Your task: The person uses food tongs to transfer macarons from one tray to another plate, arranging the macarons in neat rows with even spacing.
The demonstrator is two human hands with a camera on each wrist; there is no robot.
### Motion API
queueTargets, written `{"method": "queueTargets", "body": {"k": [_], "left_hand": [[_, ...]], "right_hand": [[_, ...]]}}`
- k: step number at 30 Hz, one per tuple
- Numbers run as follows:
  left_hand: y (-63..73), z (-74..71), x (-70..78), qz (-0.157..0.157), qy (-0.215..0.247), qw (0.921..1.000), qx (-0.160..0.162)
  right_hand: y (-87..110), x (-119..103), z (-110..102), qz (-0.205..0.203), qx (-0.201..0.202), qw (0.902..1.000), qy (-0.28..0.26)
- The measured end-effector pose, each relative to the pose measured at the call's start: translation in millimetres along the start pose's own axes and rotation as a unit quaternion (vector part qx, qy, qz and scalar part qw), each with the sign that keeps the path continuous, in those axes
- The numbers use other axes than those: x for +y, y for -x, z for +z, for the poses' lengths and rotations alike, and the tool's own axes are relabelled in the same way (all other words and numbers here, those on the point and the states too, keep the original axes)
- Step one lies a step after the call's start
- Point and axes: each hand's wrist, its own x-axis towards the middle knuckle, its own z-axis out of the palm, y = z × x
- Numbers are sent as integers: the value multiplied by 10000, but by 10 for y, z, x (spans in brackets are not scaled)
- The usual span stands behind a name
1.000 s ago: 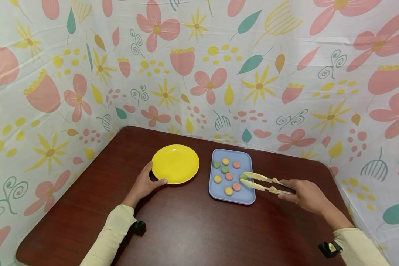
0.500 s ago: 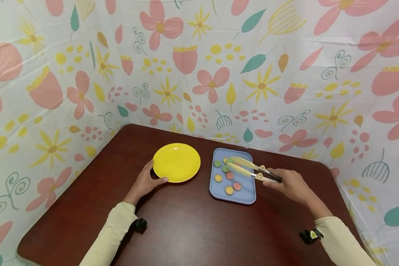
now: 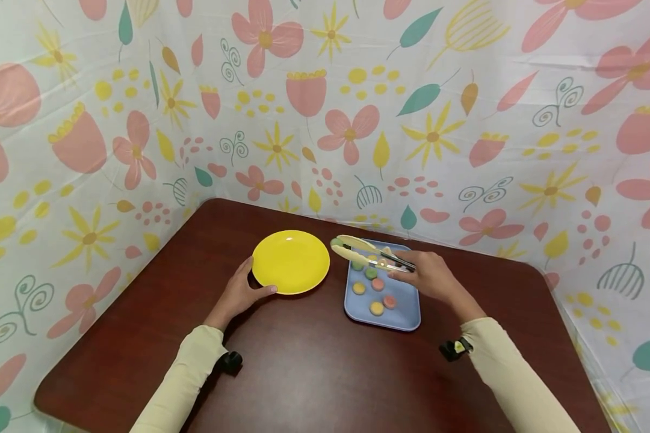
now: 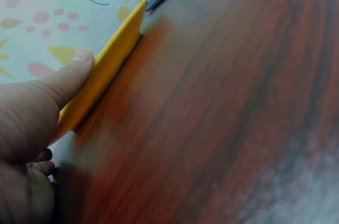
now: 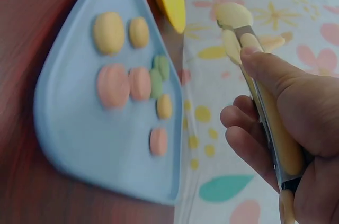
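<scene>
In the head view my right hand (image 3: 432, 278) grips a pair of tongs (image 3: 360, 243) with cream-coloured tips and metal arms. A green macaron (image 3: 336, 243) is pinched at their tips, above the gap between the blue tray (image 3: 403, 304) and the yellow plate (image 3: 292, 263). The right wrist view shows my thumb and fingers wrapped round the tongs' handles (image 5: 280, 134). My left hand (image 3: 239, 296) holds the plate's near left rim, thumb on top, as the left wrist view confirms. Several yellow, pink and green macarons, one yellow (image 3: 376, 308), lie on the tray.
The dark wooden table (image 3: 303, 361) has rounded corners and carries both plate and tray. A floral cloth (image 3: 330, 120) hangs along its back and sides. My right hand and the tongs overlap the tray's back part in the head view.
My right hand has moved left across the tray, raising the tongs with the green macaron towards the plate. My left hand stays on the plate's rim. The head view has shifted slightly.
</scene>
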Motion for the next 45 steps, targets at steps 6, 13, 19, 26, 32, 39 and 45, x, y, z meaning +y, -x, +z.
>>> {"method": "queueTargets", "body": {"k": [6,13,19,26,32,39,45], "left_hand": [[10,-26,15,-116,21,9999,1],[13,-12,22,-187,39,9998,-101],[32,-10,46,-214,-6,9997,-135],[30,-24,29,-219,-3,9997,-134],[14,-2,19,-130,13,9999,-57],[23,9,29,-103,10,9999,-66],[11,11,22,-129,-12,9999,-69]], "right_hand": [[-314,-223,127,-245,-115,9996,-35],[-555,-461,333,-559,-70,9983,-153],[-735,-588,526,-608,-231,9979,57],[-915,-698,627,-534,-482,9974,56],[-1057,-760,719,-544,-503,9970,212],[-1114,-782,859,-501,-604,9959,443],[-1146,-821,908,-497,-609,9960,423]]}}
